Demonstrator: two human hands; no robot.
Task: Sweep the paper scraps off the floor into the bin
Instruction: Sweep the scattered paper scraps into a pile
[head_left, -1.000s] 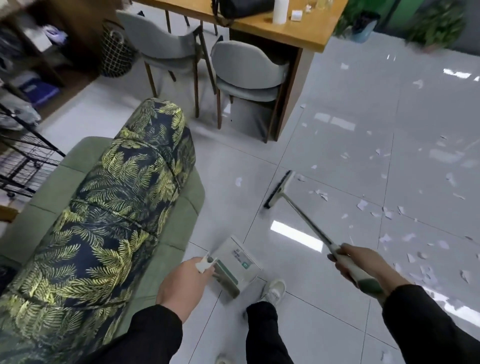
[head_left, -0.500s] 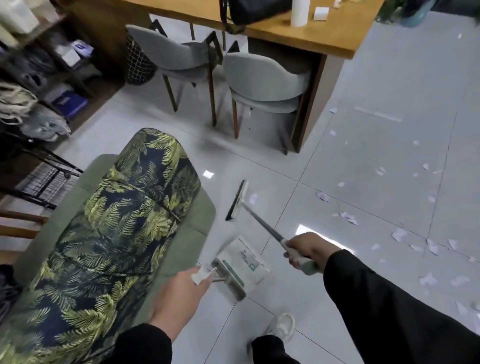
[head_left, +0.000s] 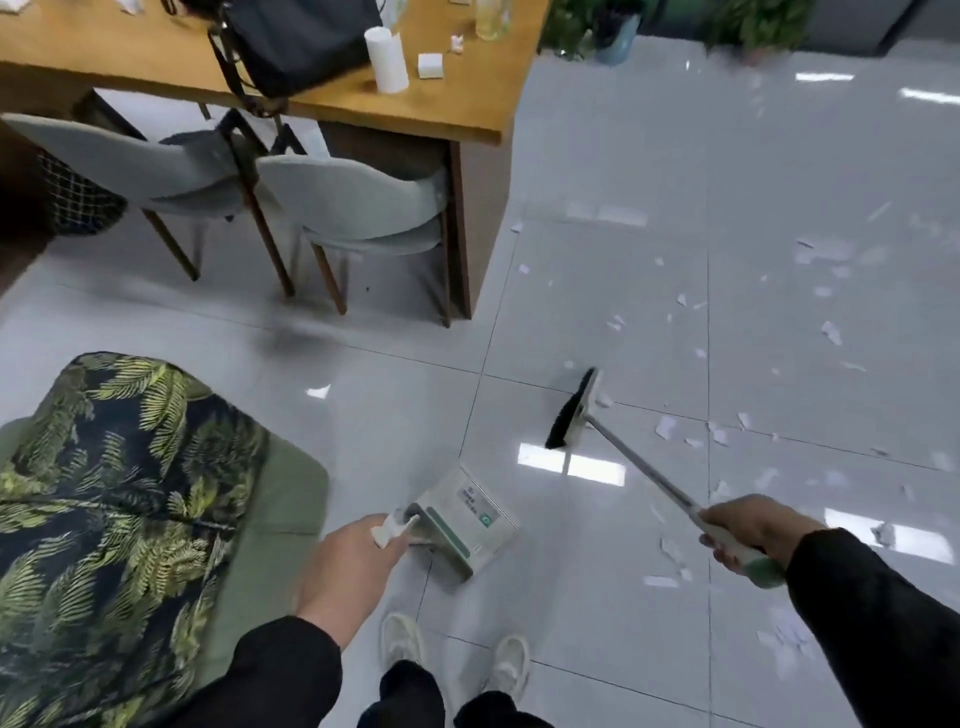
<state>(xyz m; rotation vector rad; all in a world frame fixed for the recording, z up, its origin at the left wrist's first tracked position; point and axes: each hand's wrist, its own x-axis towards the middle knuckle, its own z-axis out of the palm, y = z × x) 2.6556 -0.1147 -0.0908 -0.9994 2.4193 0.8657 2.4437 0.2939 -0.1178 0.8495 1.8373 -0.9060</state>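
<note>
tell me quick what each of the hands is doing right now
Left hand: closed on the dustpan handle.
Right hand: closed on the broom handle.

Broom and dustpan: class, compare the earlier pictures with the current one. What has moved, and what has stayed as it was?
The broom swung from near the leaf-print cushion out to the right, toward the paper scraps, with the right hand carrying its handle rightward. The view also shifted. Unchanged: the left hand still grips the dustpan handle, the right hand still grips the broom, and scraps still litter the floor.
</note>
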